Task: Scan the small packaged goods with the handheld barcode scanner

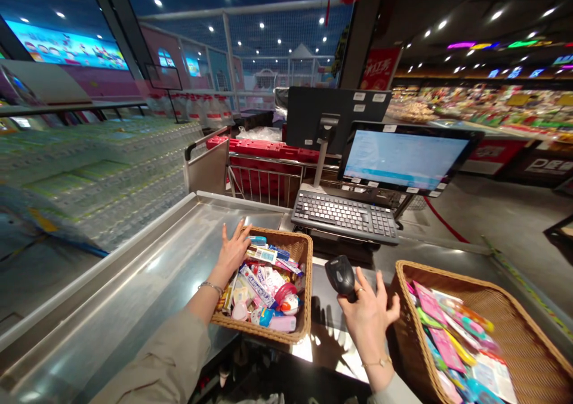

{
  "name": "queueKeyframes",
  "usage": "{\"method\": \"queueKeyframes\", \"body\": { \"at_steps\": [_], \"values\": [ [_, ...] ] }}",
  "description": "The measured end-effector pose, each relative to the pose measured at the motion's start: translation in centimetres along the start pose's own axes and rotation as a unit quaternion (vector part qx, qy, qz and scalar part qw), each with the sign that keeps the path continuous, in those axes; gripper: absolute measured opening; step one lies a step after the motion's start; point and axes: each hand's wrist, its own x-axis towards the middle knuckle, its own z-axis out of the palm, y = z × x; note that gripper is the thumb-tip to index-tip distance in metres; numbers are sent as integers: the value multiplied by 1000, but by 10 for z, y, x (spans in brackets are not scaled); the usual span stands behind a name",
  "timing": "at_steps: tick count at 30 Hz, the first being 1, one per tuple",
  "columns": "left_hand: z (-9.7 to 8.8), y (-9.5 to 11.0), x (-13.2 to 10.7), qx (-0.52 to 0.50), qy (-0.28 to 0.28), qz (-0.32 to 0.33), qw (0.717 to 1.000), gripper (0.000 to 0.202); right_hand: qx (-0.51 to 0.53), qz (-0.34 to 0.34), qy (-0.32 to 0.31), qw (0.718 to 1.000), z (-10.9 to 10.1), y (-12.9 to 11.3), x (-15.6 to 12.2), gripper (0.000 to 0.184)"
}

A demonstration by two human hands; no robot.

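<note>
Left hand (233, 250), fingers spread, palm down over packets (257, 286) just beside them in wicker basket (308, 273). Right hand (369, 315) clamps scanner (340, 274) by handle, so head clears fingertips; outer fingers splayed.

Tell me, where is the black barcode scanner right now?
In the head view, near the centre, the scanner is at the right hand, between the left basket and the right basket, just in front of the keyboard.

A black keyboard (344, 213) sits at the back of the steel counter (134, 284), below a lit monitor (405, 159). Stacked red baskets (268, 149) stand behind them. Packs of bottled water (102, 177) fill the left.
</note>
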Motion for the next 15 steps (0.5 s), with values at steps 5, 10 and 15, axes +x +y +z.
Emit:
{"method": "queueKeyframes", "body": {
  "at_steps": [5, 10, 15],
  "values": [
    [-9, 9, -3, -17, 20, -1, 1000, 18, 2, -13, 14, 1000, -3, -4, -3, 27],
    [-19, 21, -3, -38, 42, 0, 998, 18, 10, -15, 14, 1000, -7, -5, -5, 28],
    [-30, 40, 2, -43, 58, 1, 997, 21, 14, -22, 14, 1000, -14, -6, -5, 26]
  ]
}}
